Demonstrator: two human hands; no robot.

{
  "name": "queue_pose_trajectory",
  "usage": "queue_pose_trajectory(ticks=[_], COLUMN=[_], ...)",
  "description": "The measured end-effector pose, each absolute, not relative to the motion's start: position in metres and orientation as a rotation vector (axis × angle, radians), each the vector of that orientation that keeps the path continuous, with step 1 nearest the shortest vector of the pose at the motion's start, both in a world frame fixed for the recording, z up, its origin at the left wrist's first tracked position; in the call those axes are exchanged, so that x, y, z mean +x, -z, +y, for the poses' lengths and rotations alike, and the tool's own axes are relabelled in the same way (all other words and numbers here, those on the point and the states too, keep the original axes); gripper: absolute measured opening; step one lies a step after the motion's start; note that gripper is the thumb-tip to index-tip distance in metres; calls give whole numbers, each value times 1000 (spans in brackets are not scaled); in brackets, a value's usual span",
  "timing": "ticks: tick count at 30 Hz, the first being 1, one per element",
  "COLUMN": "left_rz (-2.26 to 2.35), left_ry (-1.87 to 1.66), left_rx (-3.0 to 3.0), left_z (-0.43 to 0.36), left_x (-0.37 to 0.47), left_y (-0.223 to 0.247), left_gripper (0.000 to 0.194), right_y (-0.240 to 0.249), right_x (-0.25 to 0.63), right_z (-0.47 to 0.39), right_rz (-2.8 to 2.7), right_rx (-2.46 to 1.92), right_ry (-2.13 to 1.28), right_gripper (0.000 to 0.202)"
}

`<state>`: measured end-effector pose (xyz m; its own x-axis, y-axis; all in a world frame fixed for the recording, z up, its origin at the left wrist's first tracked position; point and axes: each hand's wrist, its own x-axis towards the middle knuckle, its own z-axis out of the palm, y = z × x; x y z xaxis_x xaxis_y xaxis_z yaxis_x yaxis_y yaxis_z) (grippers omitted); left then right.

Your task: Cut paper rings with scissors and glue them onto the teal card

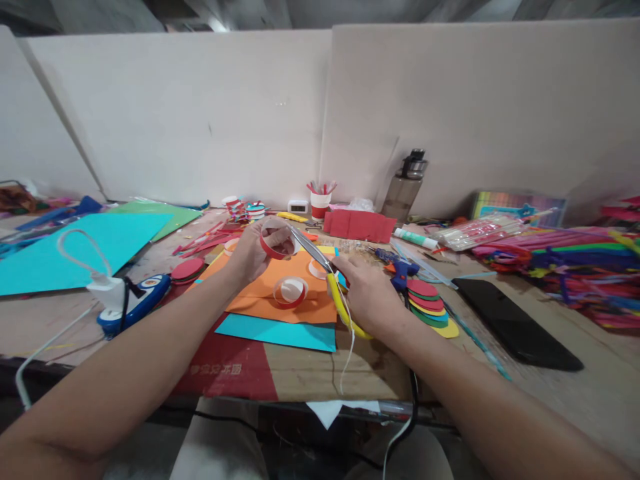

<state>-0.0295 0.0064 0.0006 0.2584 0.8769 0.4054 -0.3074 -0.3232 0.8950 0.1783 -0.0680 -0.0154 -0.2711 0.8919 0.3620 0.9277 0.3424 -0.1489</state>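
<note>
"Paper ring (273, 252), red and white. Quick, where was it?"

"Up in the left hand (254, 255), over the orange sheet (255, 303), off the surface (605, 387)."

"Hands' state?"

"Left was grasping the ring, fingers curled at its wall, some apparently inside the loop. Exact contact, couldn't tell from where I stood. Right hand (367, 300) was wrapped round the yellow handles of the scissors (339, 301), blades pointing at the ring and the left fingers."

"Blades touching it?"

"Tips were right up by it. Touching or just beside, couldn't tell. How far they were parted, same answer."

"Handling? Heavy?"

"Next to nothing, I'd have said. Thin strip bent into a loop, springy, probably easy to dent. Didn't look slippery; matte, dry."

"Best hold?"

"Light pinch on the wall, thumb one side, finger the other, clear of the blade tips. Squeezing across the loop would likely have flattened it. If there was a seam, fingers there made sense, but I couldn't pick one out."

"Anything to compare?"

"Another ring (289, 305) sat on the orange sheet, same colours, with something white inside. Similar wall, so likely just as flimsy."

"Snags?"

"White string (351, 343) hung by the scissors, well below the held ring. Logged."
</note>
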Motion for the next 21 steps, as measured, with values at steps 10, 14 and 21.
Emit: queue_pose_trajectory(ticks=[10,14,21], left_rz=[577,580,610], left_ry=[-1301,-1275,-1338], left_rx=[1386,1397,1360], left_z=[8,9,9], left_x=[-31,-32,-32], left_y=[-2,-3,-1], left_gripper=[36,34,30], right_y=[17,17,17], right_x=[180,180,180], right_z=[-67,-67,-66], right_rz=[-2252,-2255,-2244], right_rx=[-1565,-1560,-1583], right_ry=[123,103,95], right_gripper=[33,33,34])
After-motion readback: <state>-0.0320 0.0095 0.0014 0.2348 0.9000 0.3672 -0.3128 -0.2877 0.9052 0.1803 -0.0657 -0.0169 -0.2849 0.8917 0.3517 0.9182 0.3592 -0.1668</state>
